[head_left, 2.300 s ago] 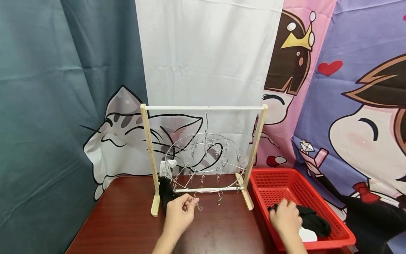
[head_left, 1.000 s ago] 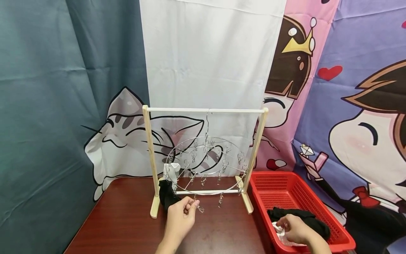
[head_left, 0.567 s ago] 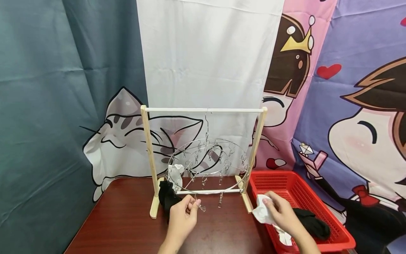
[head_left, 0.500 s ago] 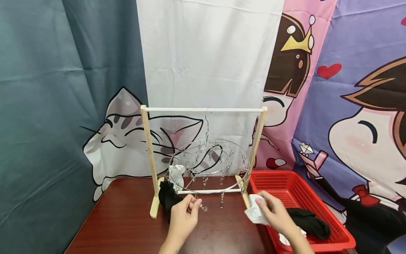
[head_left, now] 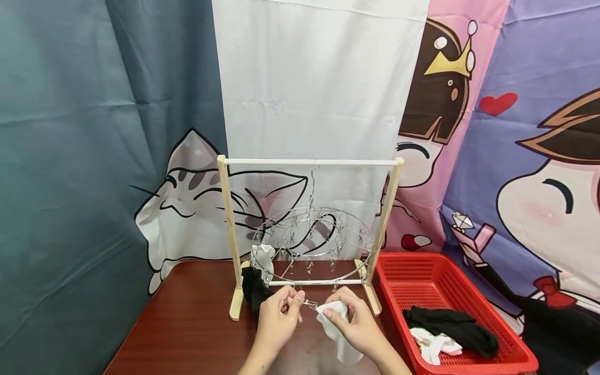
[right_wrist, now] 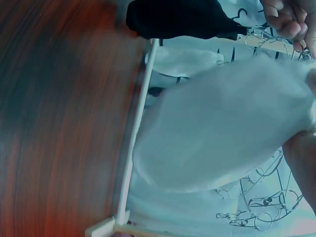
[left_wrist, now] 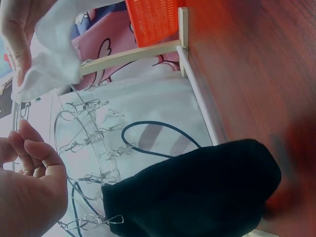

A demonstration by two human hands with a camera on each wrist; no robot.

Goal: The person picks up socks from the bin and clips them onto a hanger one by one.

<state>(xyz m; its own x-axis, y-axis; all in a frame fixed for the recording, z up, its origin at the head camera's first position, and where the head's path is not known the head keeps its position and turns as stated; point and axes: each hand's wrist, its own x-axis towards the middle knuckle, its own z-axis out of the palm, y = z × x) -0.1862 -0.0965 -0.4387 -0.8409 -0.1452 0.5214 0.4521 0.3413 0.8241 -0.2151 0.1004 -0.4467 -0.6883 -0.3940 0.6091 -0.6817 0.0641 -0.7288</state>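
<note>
My left hand (head_left: 278, 315) pinches a wire clip (head_left: 310, 303) at the front rim of a round wire drying hanger (head_left: 312, 199). In my right hand (head_left: 358, 323) is a white sock (head_left: 346, 346), its cuff right at the clip's end and its foot dangling. The right wrist view shows this sock large, covering part of the hanger. On the hanger's left side hang a black sock (left_wrist: 197, 190) and, behind it, another white sock (head_left: 264, 258); the black one is clipped at its cuff.
The hanger's hook sits on the top bar of a wooden rack (head_left: 356, 162) on the brown table (head_left: 187, 323). To the right stands a red basket (head_left: 417, 256) holding black socks (head_left: 452, 327) and white socks (head_left: 433, 344). Printed curtains close off the back and right.
My right hand has taken a white sock out of the basket and carried it left to the clip. My left hand has kept its pinch on the clip throughout.
</note>
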